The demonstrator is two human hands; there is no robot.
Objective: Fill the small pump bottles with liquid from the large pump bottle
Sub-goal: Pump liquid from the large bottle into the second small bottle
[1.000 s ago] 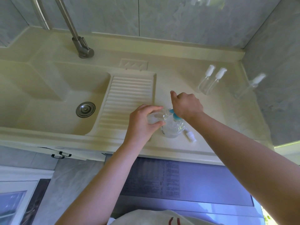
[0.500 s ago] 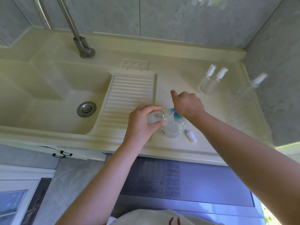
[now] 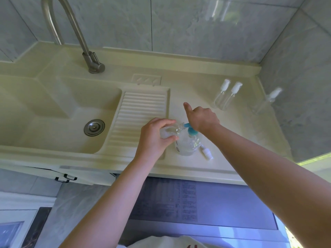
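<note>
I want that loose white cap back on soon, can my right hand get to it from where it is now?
Probably yes. The loose white cap lies in the open on the counter beside the large pump bottle, beneath your right forearm. But the right hand is pressing the pump and must let go first.

- A pale surface [image 3: 188, 90] sits below grey wall tiles [image 3: 179, 25]
- A deep sink [image 3: 53, 111] on the left has a round metal drain [image 3: 94, 127]
- A bent metal tap [image 3: 78, 38] stands behind the sink
- A ridged washboard [image 3: 141, 115] slopes into it
</note>
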